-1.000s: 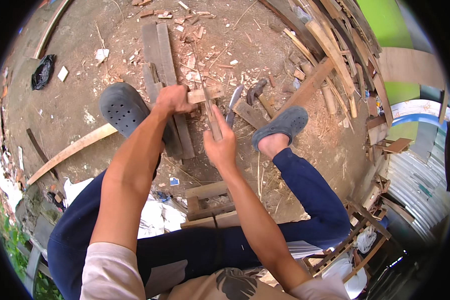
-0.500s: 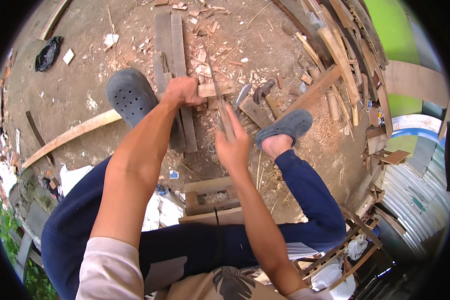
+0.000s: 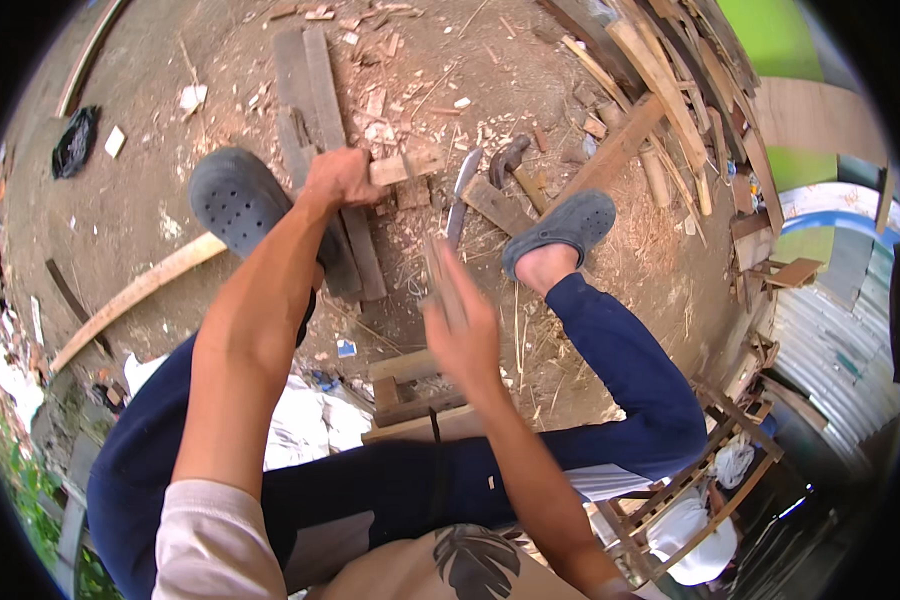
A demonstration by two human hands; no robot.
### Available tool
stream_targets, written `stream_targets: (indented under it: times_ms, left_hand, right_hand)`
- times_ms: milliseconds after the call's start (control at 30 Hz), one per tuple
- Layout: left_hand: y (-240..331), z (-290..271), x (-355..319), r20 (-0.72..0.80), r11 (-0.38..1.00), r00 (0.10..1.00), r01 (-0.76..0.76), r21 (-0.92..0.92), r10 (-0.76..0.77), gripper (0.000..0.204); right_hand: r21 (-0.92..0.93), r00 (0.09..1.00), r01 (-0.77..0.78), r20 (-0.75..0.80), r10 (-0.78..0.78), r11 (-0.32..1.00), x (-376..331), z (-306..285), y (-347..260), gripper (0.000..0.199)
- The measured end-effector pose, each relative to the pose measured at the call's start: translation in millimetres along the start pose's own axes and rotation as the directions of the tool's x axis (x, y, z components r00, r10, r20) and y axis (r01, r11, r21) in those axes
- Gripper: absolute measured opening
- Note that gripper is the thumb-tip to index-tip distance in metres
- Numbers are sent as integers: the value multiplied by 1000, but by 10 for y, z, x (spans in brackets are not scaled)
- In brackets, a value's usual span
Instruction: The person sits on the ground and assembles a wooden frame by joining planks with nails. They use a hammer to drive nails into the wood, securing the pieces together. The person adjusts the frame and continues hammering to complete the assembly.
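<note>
My left hand (image 3: 338, 178) is closed around a short light-coloured wood piece (image 3: 407, 166), whose free end sticks out to the right. Under that hand lie long weathered boards (image 3: 325, 90) on the ground. Nearer to me, my right hand (image 3: 462, 325) is closed on the wooden handle (image 3: 444, 280) of a bladed tool. Its blade is blurred or edge-on, so I cannot tell the exact kind. Just beyond that hand lies a knife-like metal blade (image 3: 460, 190). A claw hammer (image 3: 513, 160) rests farther right, near a wood block (image 3: 497, 205).
My clogs, left (image 3: 240, 200) and right (image 3: 565, 235), flank the work spot. Wood chips (image 3: 380, 125) litter the dirt. A lumber pile (image 3: 660, 70) stands at the far right, a wooden frame (image 3: 405, 385) lies close to me, and a curved wood strip (image 3: 135, 292) lies left.
The long thin blade that crossed the wood piece no longer shows there. My right hand has drawn slightly back from the wood; my left keeps its grip. The whole view has shifted a little.
</note>
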State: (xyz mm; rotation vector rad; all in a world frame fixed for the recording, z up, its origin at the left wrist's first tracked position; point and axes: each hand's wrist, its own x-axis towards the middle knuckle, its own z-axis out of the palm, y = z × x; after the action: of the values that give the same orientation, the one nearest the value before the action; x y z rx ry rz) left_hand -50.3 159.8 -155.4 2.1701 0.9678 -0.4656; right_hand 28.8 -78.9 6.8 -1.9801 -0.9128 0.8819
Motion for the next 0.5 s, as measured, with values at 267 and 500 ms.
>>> stream_targets:
  times_ms: [267, 500]
  left_hand:
    - [-16, 29, 34, -35, 999, 999, 19, 35, -18, 54]
    - [-11, 8, 0, 33, 996, 997, 74, 51, -76, 55]
  right_hand:
    - [66, 994, -78, 82, 73, 995, -17, -139, -46, 62]
    - [24, 966, -227, 129, 222, 974, -511, -318, -300, 67]
